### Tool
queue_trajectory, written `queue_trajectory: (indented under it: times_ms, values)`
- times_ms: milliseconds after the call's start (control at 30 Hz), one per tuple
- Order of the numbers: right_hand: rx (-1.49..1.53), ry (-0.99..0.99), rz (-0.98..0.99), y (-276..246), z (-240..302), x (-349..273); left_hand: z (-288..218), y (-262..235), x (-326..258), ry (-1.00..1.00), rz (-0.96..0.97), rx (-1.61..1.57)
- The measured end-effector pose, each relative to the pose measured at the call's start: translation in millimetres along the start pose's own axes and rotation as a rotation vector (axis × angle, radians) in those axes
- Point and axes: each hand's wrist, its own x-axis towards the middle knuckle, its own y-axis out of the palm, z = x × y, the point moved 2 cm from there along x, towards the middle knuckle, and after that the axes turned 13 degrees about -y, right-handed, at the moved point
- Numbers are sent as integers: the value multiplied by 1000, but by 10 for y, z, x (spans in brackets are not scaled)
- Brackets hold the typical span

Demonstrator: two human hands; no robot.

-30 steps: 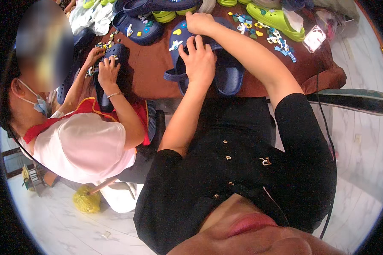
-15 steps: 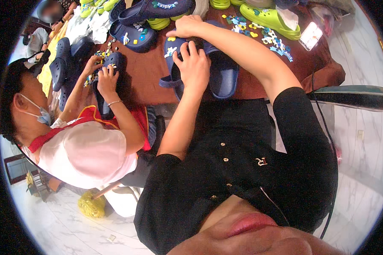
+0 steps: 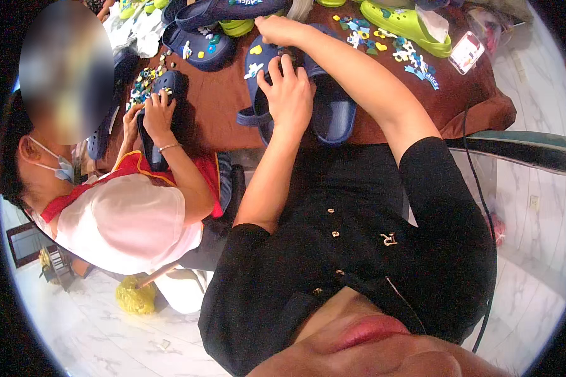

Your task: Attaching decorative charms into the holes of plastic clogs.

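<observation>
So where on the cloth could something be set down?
Bare cloth shows between the co-worker's navy clog and the navy pair, and below the loose charms, right of the right forearm. The far side is crowded with green clogs and navy clogs.

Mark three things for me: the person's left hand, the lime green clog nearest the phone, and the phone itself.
Left hand (image 3: 289, 95): head view, on the back of the hand.
Lime green clog (image 3: 399, 24): head view, on its upper.
Phone (image 3: 466, 53): head view, on its lit face.
</observation>
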Motion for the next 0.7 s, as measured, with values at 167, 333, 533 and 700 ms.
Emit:
queue_trajectory:
  times_ms: [167, 333, 533, 700]
  values:
    - [393, 144, -108, -7, -179, -60, 22, 29, 6, -16, -9, -12]
    - [1084, 423, -189, -31, -130, -121, 58, 81, -13, -37, -41, -9]
    - [739, 76, -145, 53, -197, -3, 205, -143, 103, 18, 114, -489]
    - [-52, 113, 84, 101, 359, -2, 876, -228, 458, -441, 288, -317]
